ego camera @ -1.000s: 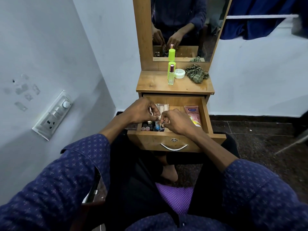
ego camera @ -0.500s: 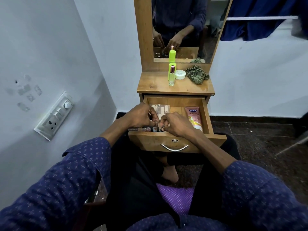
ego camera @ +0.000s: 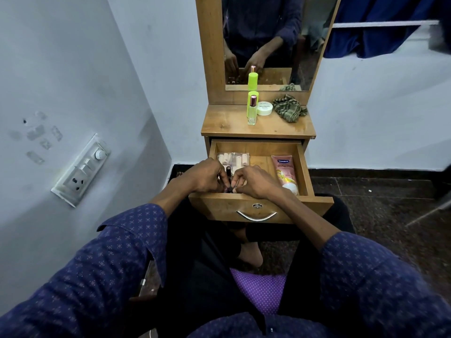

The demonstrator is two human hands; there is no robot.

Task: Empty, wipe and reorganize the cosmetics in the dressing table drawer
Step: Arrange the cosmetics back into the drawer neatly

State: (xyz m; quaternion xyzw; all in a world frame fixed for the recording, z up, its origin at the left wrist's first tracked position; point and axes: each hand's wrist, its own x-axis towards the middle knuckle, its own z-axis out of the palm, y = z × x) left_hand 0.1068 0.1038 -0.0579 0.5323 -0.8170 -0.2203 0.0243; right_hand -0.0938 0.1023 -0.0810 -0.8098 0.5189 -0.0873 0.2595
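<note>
**In the open drawer: both hands among the small bottles**

In the drawer [ego camera: 306, 172], pulled out toward the person, the contents sit in three groups. At 10 o'clock, against the back left, a clear pack of pale tubes [ego camera: 234, 159] lies flat. Along the right wall, from 1 to 4 o'clock, a pink lotion tube [ego camera: 285, 173] lies lengthwise, cap toward the front. At 7 o'clock, in the front left corner, stand small dark bottles, mostly hidden by the hands.

Left hand [ego camera: 205, 176]: fingers curled down into that corner, pinching a small dark bottle [ego camera: 228, 172] that stands upright between the two hands. Right hand [ego camera: 253, 180]: fingers curled narrow, tips down among the bottles; whether it holds one, cannot tell.

Tabletop [ego camera: 227, 123] above the drawer: a green spray bottle [ego camera: 252, 80] at 12 o'clock, a clear perfume bottle [ego camera: 252, 111] just in front of it, a white jar [ego camera: 264, 108] beside it, a striped cloth [ego camera: 289, 108] bunched at 2 o'clock.
</note>
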